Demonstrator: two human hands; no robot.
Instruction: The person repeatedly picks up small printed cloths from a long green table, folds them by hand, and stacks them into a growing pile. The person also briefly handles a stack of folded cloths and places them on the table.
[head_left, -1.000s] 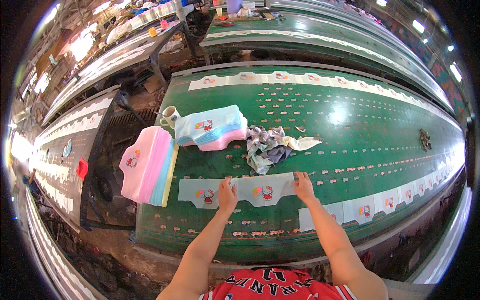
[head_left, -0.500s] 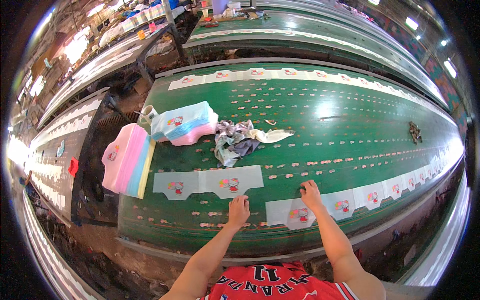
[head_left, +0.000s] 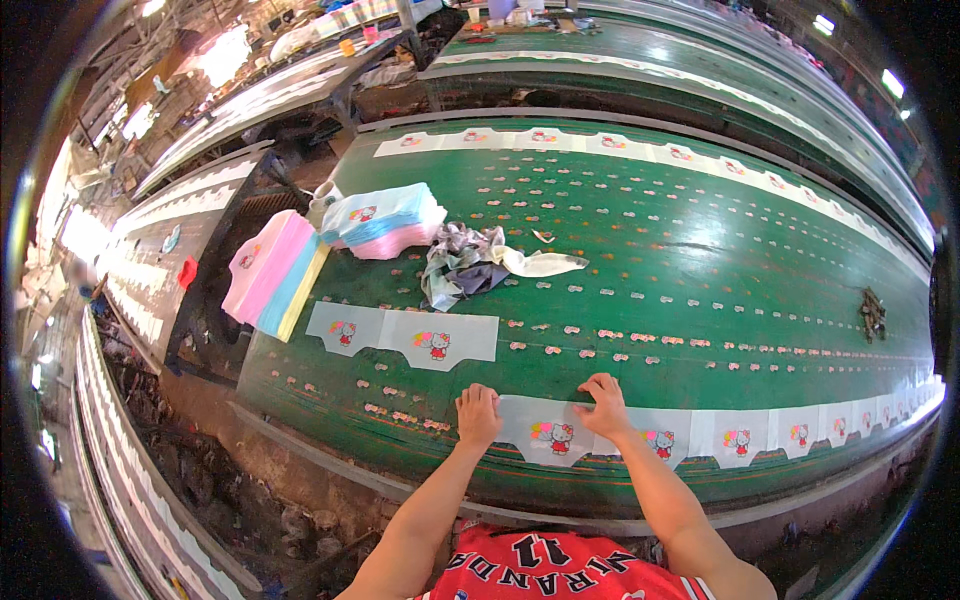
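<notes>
Looks down on a long green-topped printing table (head_left: 790, 250), running away to the right. Carries along the far edge a row of white fabric panels (head_left: 650, 150), and along the near edge a near row (head_left: 700, 440) of pale panels printed with a cartoon cat and balloons. Has at the left end a leaning stack of cut fabric (head_left: 280, 275) in pink, blue and yellow, just beside a second stack (head_left: 385, 222), pale blue over pink. Shows a heap of grey and cream rags (head_left: 480, 262) beside the latter, then a flat pair of printed panels (head_left: 400, 335) nearer the front. Includes, as leftmost of the near row, a printed panel (head_left: 535, 415) lying flat between both hands. Has the left hand (head_left: 478, 415) at the upper left corner of that piece, fingers curled in; cannot tell whether pinching fabric. Has the right hand (head_left: 603, 407) over its upper right part, thumb and forefinger spread. Shows, smaller, a pale mug (head_left: 325, 197) behind the stacks and tiny printed marks (head_left: 610, 334) dotting the green.
</notes>
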